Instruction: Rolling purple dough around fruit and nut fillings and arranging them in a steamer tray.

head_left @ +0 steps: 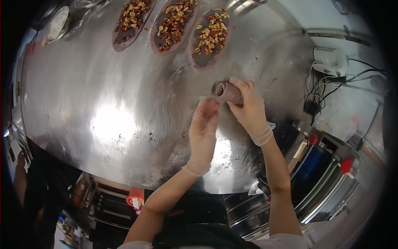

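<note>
Both my hands wear clear gloves. My right hand (250, 106) is closed around a rolled-up piece of purplish dough (233, 93), lifted over the table, its spiral end facing left. Just left of that end is my left hand (203, 126), fingers apart and holding nothing that I can see; its fingertips are smeared by motion. Three flat ovals of the same dough lie farther off, covered with a dark filling and chopped nuts: a left one (118, 45), a middle one (156, 49) and a right one (194, 58).
The steel table (74, 112) is streaked with flour and dark crumbs. A bowl of white powder (58, 25) stands far left. Beyond the right edge are a white device with cables (330, 61) and a machine with red knobs (314, 139). Another person's arm (20, 178) shows at far left.
</note>
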### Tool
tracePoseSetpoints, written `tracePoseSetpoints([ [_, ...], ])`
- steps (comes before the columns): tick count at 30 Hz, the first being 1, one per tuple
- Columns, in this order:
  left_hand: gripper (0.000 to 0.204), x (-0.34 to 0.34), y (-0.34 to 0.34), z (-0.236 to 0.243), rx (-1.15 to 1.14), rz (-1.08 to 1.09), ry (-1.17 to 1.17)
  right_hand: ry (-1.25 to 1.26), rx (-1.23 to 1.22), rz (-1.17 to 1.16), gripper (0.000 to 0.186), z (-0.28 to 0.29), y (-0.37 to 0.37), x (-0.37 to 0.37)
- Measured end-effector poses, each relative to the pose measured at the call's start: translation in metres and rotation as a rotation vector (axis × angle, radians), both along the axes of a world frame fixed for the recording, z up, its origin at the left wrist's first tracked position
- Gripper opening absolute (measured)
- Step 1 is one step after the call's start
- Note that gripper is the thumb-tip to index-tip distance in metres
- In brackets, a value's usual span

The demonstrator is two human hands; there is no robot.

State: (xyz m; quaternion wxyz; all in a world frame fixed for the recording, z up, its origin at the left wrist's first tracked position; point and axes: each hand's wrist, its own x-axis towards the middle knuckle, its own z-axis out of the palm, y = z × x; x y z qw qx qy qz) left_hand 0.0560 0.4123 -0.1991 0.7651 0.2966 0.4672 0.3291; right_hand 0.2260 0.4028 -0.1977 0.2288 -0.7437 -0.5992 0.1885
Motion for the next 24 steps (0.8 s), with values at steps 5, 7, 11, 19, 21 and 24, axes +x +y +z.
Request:
tracePoseSetpoints([
  [5,0.056,0.038,-0.006,0.002,-0.294,0.116,-0.264,0.185,-0.060,-0.139,0.061,0.015,0.005,-0.002],
  [7,0.054,0.047,0.000,0.008,-0.350,0.217,-0.342,0.214,-0.071,-0.172,0.058,0.022,0.005,-0.004],
  [11,0.052,0.047,0.001,0.004,-0.428,0.177,-0.610,0.318,-0.089,-0.278,0.059,0.035,-0.001,-0.011],
  [19,0.042,0.002,-0.008,0.018,-0.187,-0.135,-0.195,0.639,-0.136,-0.635,0.049,0.062,-0.043,-0.053],
  [21,0.043,-0.012,-0.009,0.029,-0.151,-0.231,-0.191,0.686,-0.081,-0.700,0.045,0.065,-0.059,-0.068],
  [24,0.047,-0.039,-0.015,0.043,-0.083,-0.374,-0.149,0.807,0.030,-0.779,0.047,0.074,-0.086,-0.101],
])
